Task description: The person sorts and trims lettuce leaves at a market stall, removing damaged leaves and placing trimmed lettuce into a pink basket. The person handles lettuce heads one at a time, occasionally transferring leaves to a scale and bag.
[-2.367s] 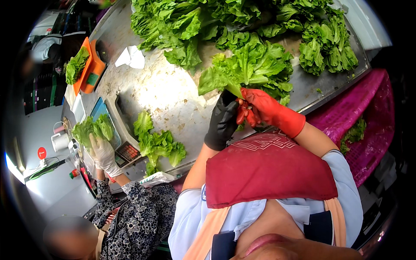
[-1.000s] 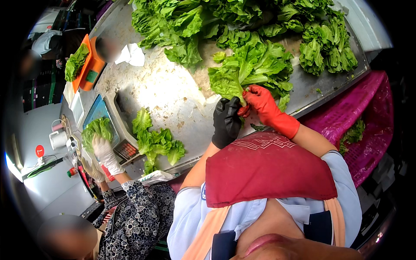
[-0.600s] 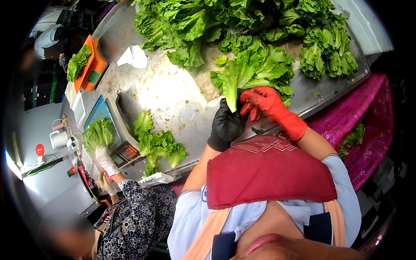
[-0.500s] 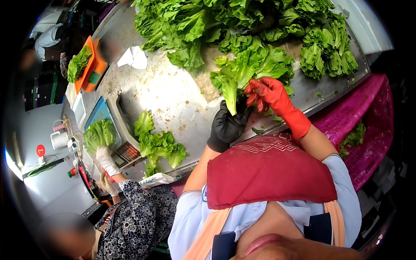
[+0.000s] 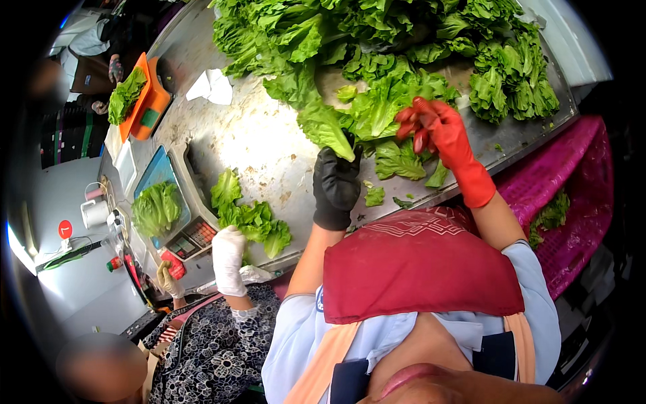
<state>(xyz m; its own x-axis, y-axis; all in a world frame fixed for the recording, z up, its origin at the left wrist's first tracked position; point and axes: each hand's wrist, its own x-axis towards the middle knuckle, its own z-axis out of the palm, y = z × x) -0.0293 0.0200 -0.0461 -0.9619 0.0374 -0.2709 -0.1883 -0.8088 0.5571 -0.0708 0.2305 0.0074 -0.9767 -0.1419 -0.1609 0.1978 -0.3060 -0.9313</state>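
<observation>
My left hand [image 5: 336,185], in a black glove, is closed on the pale stem end of a lettuce leaf [image 5: 324,129], whose green blade points away toward the big heap. To its right, my right hand [image 5: 441,135] wears a long red glove. Its fingers are bent but apart, slightly blurred, with nothing visible between them. Just beyond those fingers lies a bunch of lettuce [image 5: 377,104]. Between my hands and the table's near edge rest a loose leaf [image 5: 398,161] and a torn leaf piece [image 5: 374,196].
A lettuce heap [image 5: 316,34] covers the far side of the metal table [image 5: 269,161]. Left, a co-worker's white-gloved hand [image 5: 229,259] is beside small lettuces [image 5: 252,222] and a scale [image 5: 192,236] bearing lettuce. An orange scale [image 5: 142,111] stands farther off. Magenta plastic [image 5: 572,175] lies right.
My left hand moved left with the leaf, away from my right hand, which shifted slightly right and far. The co-worker's hand left the lettuce on the scale and moved right.
</observation>
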